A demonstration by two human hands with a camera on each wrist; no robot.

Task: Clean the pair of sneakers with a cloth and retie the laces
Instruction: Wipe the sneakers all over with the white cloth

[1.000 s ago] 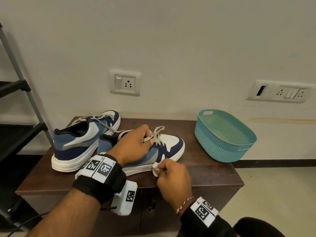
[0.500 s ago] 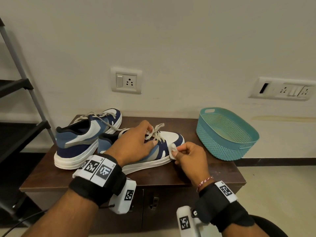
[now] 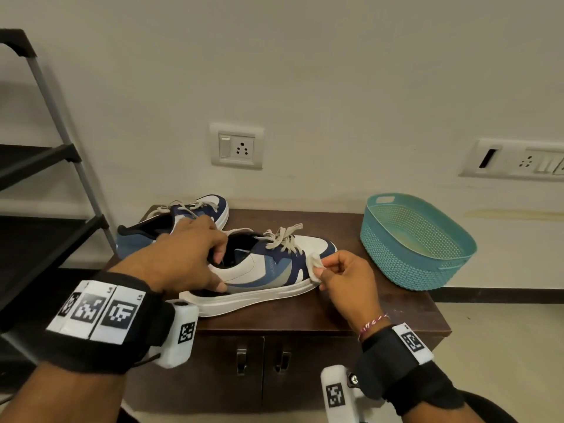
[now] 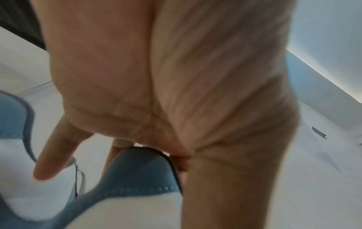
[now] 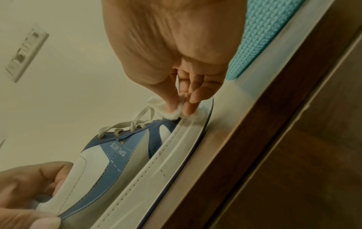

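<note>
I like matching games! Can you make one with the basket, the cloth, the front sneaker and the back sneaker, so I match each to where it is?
Things:
1. teal basket
2. white cloth
3. front sneaker
4. back sneaker

Places:
A. pinched in the right hand, against a shoe's toe
B. nearest the wall, beside the black rack
C. on the right end of the brown cabinet
D. gripped at its collar by the left hand

Pairs: 1-C, 2-A, 3-D, 4-B

Two blue/white sneakers: near sneaker (image 3: 268,270) upright on sole, laces (image 3: 282,238) loose; far sneaker (image 3: 195,213) behind. Small white cloth (image 3: 315,266) against near toe.
</note>
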